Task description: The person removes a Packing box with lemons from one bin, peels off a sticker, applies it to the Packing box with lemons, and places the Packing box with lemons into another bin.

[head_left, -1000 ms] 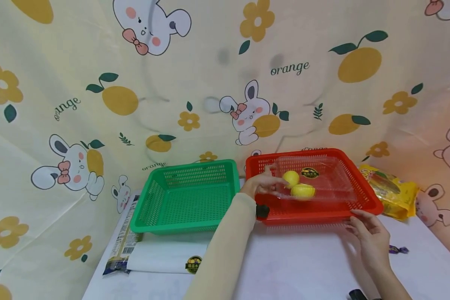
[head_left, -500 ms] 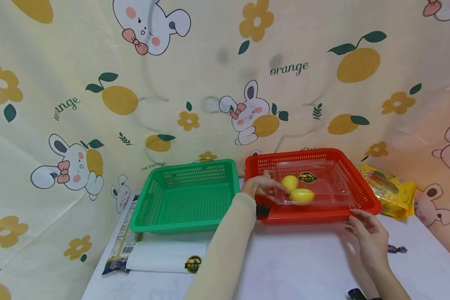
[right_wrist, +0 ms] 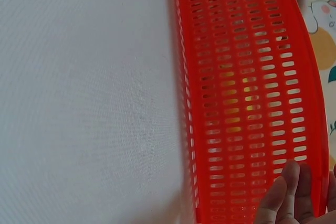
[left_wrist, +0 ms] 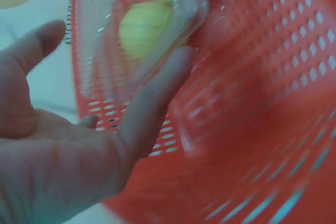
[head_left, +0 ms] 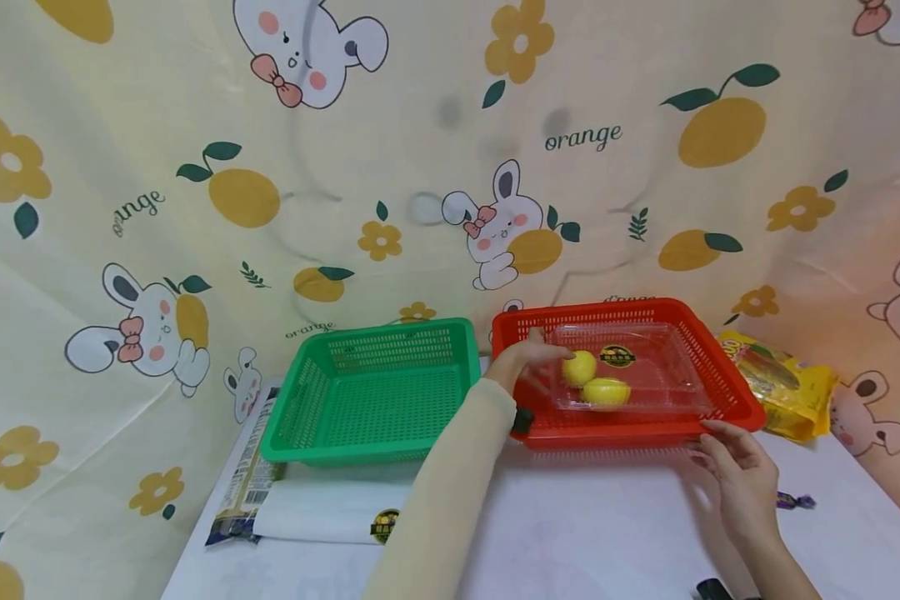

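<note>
A clear plastic box (head_left: 660,367) with a dark round label lies inside the red basket (head_left: 615,433). Two yellow fruits that look like lemons (head_left: 606,392) show at the box's left end. My left hand (head_left: 523,363) is over the basket's left side; in the left wrist view its thumb and index finger (left_wrist: 157,98) are spread apart, the index beside the box's corner. Whether it still touches the box I cannot tell. At the basket's front right corner, my right hand (head_left: 735,475) holds the rim, fingers against the outer wall (right_wrist: 241,103) in the right wrist view.
Left of the red basket stands a green basket (head_left: 378,457). In front of that lies a white roll or bag (head_left: 315,512) with a similar label, beside a printed packet (head_left: 247,492). At right are a yellow packet (head_left: 787,392) and a small purple-wrapped candy (head_left: 797,501).
The clear box with the yellow fruits has come down into the red basket. My left fingers have loosened from its left end and spread. My right hand stays at the rim.
</note>
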{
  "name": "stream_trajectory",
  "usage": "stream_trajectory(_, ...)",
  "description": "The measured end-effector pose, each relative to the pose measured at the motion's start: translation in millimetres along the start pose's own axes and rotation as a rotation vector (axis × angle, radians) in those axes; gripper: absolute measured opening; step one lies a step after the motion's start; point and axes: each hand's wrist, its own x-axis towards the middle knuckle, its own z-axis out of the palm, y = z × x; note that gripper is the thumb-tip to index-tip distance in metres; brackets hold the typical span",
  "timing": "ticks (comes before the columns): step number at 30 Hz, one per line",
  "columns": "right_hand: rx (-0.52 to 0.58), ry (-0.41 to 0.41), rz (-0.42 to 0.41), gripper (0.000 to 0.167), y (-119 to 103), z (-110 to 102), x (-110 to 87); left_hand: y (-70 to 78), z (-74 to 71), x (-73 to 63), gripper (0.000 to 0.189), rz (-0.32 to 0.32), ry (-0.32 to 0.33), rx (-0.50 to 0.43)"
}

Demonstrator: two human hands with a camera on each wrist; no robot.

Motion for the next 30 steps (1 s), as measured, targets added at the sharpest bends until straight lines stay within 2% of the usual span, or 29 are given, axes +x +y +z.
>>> stream_trajectory(4,-0.006,-0.003,0.016,0.019,-0.5,0.7,2.3,10.5,-9.8,-6.9,0.089,0.078,0.057,-0.019)
stream_trajectory(8,-0.028,0.008,0.045,0.022,-1.6,-1.6,5.2,19.9,-21.5,-20.3,0.074,0.178,0.112,-0.068)
stream_trajectory(12,-0.02,0.008,0.045,0.022,-2.6,-5.6,8.1,23.1,-33.8,-48.0,0.059,0.3,0.116,-0.064)
stream_trajectory(15,0.014,-0.007,0.02,0.021,-4.5,-8.5,10.4,17.1,-41.1,-77.9,0.049,0.426,0.116,0.052)
stream_trajectory(20,0.041,-0.016,0.02,0.023,-8.6,-14.4,12.5,-12.5,-49.7,-128.5,0.036,0.641,0.202,0.297)
stream_trajectory(24,0.051,0.017,0.063,0.023,-11.1,-16.5,13.3,-45.5,-49.8,-163.1,0.029,0.737,0.288,0.354)
stream_trajectory(27,0.071,0.035,0.076,0.02,-12.3,-16.1,13.5,-73.6,-44.6,-180.7,0.024,0.799,0.404,0.468)
stream_trajectory(30,0.084,0.054,0.076,0.018,-13.0,-15.3,13.7,-100.3,-37.0,-188.5,0.023,0.83,0.547,0.697)
